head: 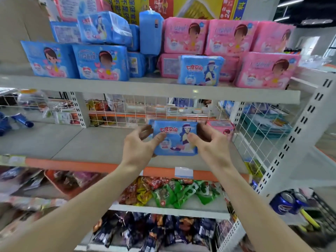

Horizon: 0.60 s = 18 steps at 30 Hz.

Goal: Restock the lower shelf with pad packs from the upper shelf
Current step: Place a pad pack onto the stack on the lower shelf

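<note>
Left hand [138, 148] and right hand [211, 148] are both gripping one blue pad pack [175, 139], thumbs on its face, fingers wrapping its ends. The pack is sitting upright over the lower shelf [81, 140], near a pink pack [221, 127]; contact with the board is unclear. Judged: the placing step is under way. The next move is calling for setting down, letting go, then reaching to the upper shelf [145, 87].

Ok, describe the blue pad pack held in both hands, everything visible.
The blue pad pack is a rectangular packet in glossy plastic wrap, printed with red characters and a drawn figure in a purple hat. It faces the camera, near level, over the lower shelf. The left hand and right hand grip its ends, thumbs on the front. A pink pack sits behind its right end.
</note>
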Each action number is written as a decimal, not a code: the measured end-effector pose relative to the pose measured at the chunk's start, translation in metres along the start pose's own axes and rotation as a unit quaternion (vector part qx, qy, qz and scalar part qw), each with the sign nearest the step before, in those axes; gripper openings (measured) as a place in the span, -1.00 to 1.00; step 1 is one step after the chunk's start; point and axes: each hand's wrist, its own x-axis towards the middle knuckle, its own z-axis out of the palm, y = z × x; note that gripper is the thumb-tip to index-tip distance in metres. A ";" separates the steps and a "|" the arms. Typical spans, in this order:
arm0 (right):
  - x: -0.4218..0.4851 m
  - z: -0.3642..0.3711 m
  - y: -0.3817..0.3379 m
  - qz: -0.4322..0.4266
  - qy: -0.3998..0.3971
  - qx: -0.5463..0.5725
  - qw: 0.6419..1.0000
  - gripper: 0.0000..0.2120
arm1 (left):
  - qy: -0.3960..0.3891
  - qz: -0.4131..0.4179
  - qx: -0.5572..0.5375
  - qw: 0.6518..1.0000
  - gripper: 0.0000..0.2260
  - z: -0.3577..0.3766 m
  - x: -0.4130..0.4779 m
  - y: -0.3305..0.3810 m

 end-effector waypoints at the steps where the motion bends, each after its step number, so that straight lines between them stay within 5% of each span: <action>1: 0.001 0.001 0.010 0.021 -0.006 -0.006 1.000 -0.89 | 0.001 -0.019 0.022 1.000 -0.40 0.001 0.002 -0.006; 5: 0.010 0.011 0.044 0.088 -0.010 0.000 0.996 -0.90 | 0.006 -0.054 0.069 0.996 -0.74 0.005 0.016 -0.031; 7: 0.019 0.019 0.060 0.097 -0.019 -0.015 0.995 -0.91 | 0.004 -0.058 0.080 0.995 -0.70 0.005 0.031 -0.049; 11: 0.045 0.031 0.091 0.098 -0.028 -0.047 0.994 -0.79 | -0.016 -0.065 0.086 0.994 -0.32 0.006 0.064 -0.078; 18: 0.096 0.052 0.152 0.145 0.034 -0.028 0.988 -0.52 | -0.087 -0.090 0.047 0.991 -0.67 0.020 0.144 -0.129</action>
